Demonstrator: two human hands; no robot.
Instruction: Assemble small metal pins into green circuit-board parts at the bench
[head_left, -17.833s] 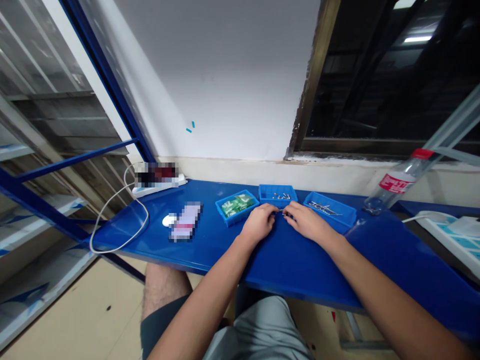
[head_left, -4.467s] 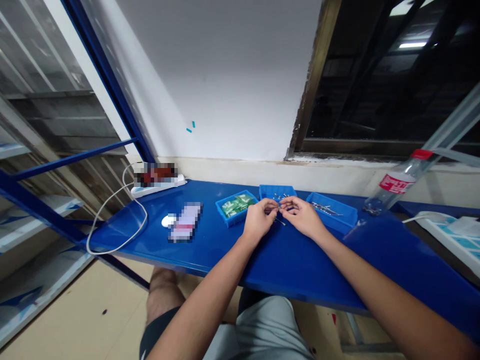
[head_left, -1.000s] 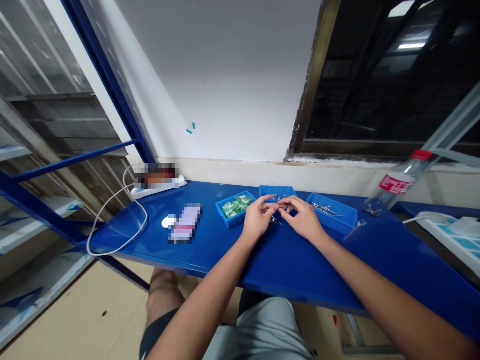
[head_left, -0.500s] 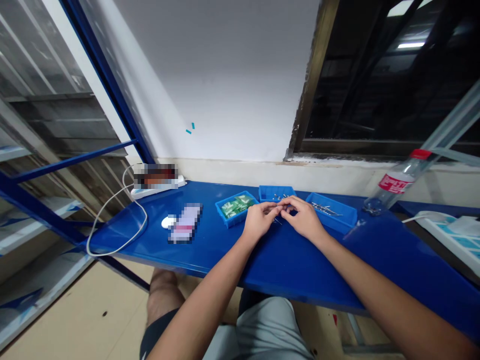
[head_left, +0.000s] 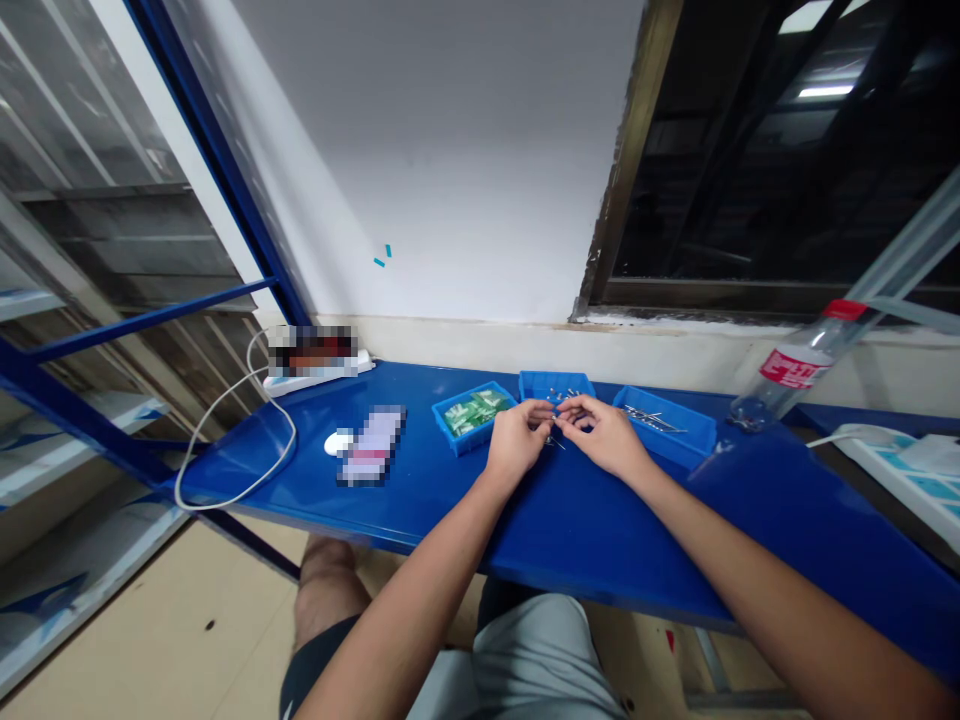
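Note:
Over the blue table (head_left: 420, 510), my left hand (head_left: 519, 438) and my right hand (head_left: 600, 432) meet at the fingertips. Both are closed in a pinch around something too small to make out. A thin metal piece shows just below the fingertips. Left of my left hand is a blue tray (head_left: 463, 443) with green and clear packets (head_left: 474, 410). Behind the fingers stands a second blue tray (head_left: 534, 382) with small metal parts, partly hidden. Beside my right hand a third blue tray (head_left: 694, 450) holds thin metal rods (head_left: 656, 420).
A blurred flat item (head_left: 373, 445) and a white round object (head_left: 339, 443) lie on the left. Behind them is a white power strip (head_left: 322, 375) with a looping cable (head_left: 196, 445). A plastic bottle (head_left: 795, 368) stands at the right, near a white and blue object (head_left: 900, 470).
The fingertips have parted slightly, and a thin metal piece shows a little more below them. The arms have hardly moved.

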